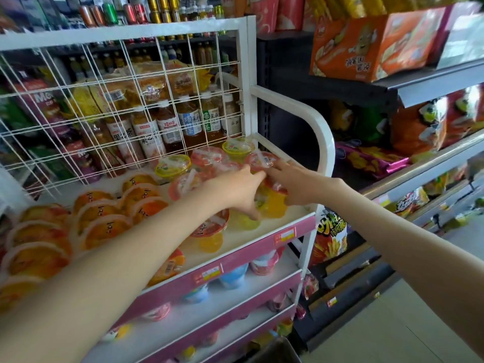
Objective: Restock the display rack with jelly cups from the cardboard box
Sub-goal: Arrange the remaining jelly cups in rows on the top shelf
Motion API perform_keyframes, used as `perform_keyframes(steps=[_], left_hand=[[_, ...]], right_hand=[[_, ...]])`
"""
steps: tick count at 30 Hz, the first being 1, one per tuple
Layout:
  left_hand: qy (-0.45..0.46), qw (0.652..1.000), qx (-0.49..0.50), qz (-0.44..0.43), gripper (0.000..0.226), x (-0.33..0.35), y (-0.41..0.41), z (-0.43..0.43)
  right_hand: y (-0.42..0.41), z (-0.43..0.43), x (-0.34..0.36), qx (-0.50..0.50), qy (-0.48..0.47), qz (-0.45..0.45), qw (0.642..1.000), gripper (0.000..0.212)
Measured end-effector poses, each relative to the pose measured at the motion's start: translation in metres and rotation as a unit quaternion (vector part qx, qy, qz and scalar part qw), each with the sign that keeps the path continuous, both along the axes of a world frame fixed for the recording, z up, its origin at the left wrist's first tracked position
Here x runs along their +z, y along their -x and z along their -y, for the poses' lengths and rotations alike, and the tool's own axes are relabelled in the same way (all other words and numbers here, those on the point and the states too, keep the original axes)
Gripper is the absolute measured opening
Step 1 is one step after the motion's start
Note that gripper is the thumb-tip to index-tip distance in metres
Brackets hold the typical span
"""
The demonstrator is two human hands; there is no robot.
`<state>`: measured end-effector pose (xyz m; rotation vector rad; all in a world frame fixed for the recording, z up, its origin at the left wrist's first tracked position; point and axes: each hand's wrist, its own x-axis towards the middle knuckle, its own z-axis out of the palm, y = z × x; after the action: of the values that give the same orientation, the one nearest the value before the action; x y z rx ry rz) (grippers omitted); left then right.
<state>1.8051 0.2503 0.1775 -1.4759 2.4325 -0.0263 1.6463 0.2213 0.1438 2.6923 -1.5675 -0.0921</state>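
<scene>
Nudging jelly cups point(207, 158) into line at the right rear corner of the rack's point(324, 142) top shelf seems to be the step in hand. The right hand point(301, 188) lies spread, straight fingers touching a red lid point(262, 159). The left hand point(235, 189) stretches beside it, thumb down against a yellow cup point(272, 203); whether it pinches that cup I cannot tell. Next, probably, both hands let go and reach for more stock. The box is not plainly in view, the lower shelves are blurred, and the arms hide several cups.
</scene>
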Motion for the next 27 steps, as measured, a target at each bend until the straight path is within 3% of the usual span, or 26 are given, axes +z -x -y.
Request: perform_keyframes(steps=[10, 19, 25, 27], left_hand=[[-0.009, 0.999, 0.029, 0.021, 0.098, 0.003, 0.01, -0.006], [0.027, 0.999, 0.036, -0.007, 0.084, -0.009, 0.005, -0.019], [0.171, 0.979, 0.084, -0.079, 0.086, -0.021, -0.018, -0.052], [0.181, 0.974, 0.109, -0.08, 0.084, -0.03, -0.027, -0.063]], right_hand=[[0.004, -0.01, -0.004, -0.007, 0.007, -0.001, 1.0, 0.076], [0.008, -0.019, -0.013, -0.018, 0.001, 0.045, 0.999, 0.087], [0.0, -0.046, -0.015, -0.078, 0.077, 0.135, 0.985, 0.077], [-0.008, -0.06, -0.02, -0.09, 0.1, 0.166, 0.977, 0.072]])
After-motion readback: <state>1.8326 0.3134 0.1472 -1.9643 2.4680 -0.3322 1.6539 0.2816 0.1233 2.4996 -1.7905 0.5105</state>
